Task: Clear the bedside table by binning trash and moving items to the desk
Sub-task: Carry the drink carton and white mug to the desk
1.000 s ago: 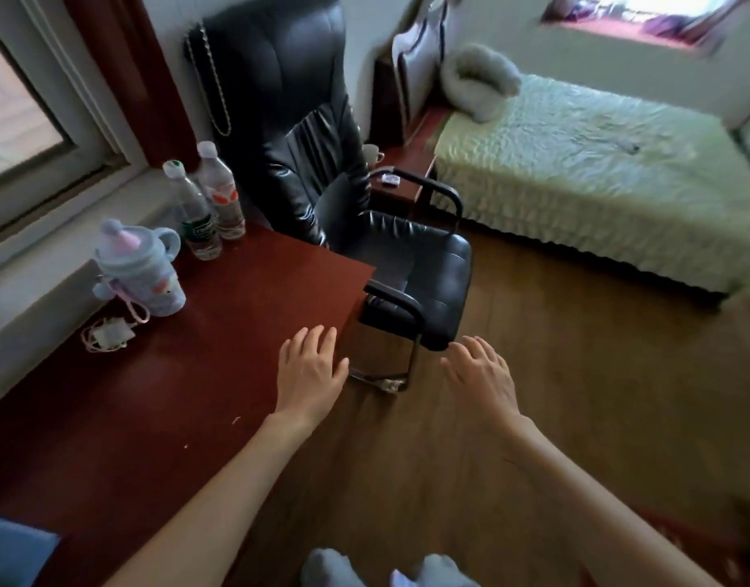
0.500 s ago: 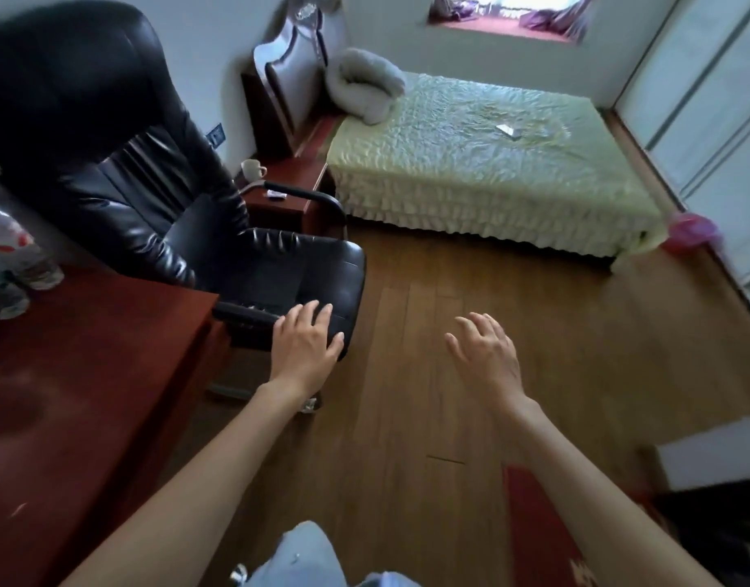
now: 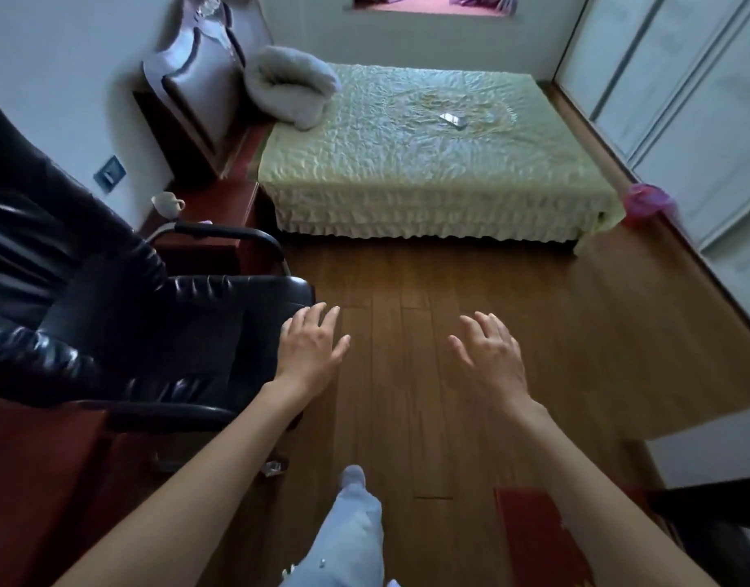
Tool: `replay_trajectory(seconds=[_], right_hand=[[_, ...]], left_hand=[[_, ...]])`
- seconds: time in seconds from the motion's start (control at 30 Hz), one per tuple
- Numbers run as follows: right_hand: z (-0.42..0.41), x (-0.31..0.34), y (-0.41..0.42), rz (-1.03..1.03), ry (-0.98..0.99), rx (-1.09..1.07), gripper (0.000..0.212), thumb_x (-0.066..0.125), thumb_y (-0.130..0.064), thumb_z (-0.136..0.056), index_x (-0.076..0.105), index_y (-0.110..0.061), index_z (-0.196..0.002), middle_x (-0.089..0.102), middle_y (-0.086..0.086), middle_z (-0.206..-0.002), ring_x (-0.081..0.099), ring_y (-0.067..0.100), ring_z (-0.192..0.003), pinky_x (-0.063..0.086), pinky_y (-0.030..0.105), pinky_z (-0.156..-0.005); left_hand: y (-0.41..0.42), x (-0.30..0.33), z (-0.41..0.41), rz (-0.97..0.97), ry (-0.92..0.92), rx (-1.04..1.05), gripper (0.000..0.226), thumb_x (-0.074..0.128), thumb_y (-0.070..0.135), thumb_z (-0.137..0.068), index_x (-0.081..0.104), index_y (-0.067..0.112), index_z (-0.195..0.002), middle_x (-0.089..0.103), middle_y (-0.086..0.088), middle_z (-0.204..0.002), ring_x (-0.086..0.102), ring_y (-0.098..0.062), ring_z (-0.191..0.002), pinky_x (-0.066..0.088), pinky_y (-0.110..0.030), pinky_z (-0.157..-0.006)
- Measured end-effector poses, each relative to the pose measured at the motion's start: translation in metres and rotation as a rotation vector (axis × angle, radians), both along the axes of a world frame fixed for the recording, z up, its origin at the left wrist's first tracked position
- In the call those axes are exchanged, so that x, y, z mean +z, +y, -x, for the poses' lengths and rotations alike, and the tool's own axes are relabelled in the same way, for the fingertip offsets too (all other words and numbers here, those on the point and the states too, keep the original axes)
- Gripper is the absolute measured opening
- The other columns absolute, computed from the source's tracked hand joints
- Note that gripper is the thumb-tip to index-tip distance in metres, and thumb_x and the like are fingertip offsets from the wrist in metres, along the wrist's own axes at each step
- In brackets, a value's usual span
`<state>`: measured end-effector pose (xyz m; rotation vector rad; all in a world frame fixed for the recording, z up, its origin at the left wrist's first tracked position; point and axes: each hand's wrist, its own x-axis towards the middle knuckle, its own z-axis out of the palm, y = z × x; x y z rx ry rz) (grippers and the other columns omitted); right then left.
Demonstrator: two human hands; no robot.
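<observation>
The red-brown bedside table (image 3: 221,197) stands at the far left between the black chair and the bed. A white cup (image 3: 168,204) sits on it, and a small pale item (image 3: 204,222) peeks out behind the chair's armrest. My left hand (image 3: 309,347) hovers with spread fingers by the chair seat's front corner, holding nothing. My right hand (image 3: 489,353) is out over the wooden floor, fingers relaxed and empty. A corner of the red desk (image 3: 34,468) shows at the lower left. A pink bin (image 3: 646,203) stands by the bed's far corner.
A black leather office chair (image 3: 123,315) fills the left side, its armrest (image 3: 225,235) in front of the bedside table. The green-covered bed (image 3: 428,163) carries a grey pillow (image 3: 288,84) and a small flat object (image 3: 453,119). Wardrobe doors (image 3: 695,99) line the right. A red mat (image 3: 538,540) lies near my feet.
The view has swung right, away from the desk and its bottles, toward the bed and bedside table. Both empty hands stayed out in front, and one leg has stepped forward.
</observation>
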<state>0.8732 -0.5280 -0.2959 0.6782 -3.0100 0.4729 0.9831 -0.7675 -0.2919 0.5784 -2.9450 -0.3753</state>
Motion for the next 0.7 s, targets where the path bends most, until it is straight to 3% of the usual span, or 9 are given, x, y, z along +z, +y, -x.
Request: replay_trajectory(seconds=[0.4, 0.7], right_hand=[[0.163, -0.011, -0.083, -0.042, -0.073, -0.065, 0.049, 0.044, -0.040, -0.096, 0.043, -0.015, -0.138, 0.039, 0.009, -0.147, 0.024, 0.024, -0.141, 0.024, 0.043, -0.113], [0.316, -0.030, -0.160, -0.110, -0.107, 0.082, 0.051, 0.040, -0.042, -0.097, 0.040, -0.017, -0.140, 0.036, 0.009, -0.149, 0.022, 0.024, -0.142, 0.023, 0.042, -0.114]], left_hand=[[-0.089, -0.007, 0.199, 0.024, -0.038, -0.117, 0.054, 0.052, 0.037, -0.091, 0.042, 0.011, -0.138, 0.042, -0.014, -0.143, 0.036, -0.031, -0.134, 0.027, -0.048, -0.111], [-0.140, -0.033, 0.329, 0.017, -0.087, -0.007, 0.054, 0.044, 0.040, -0.094, 0.037, 0.015, -0.142, 0.037, -0.011, -0.148, 0.029, -0.028, -0.138, 0.022, -0.045, -0.113]])
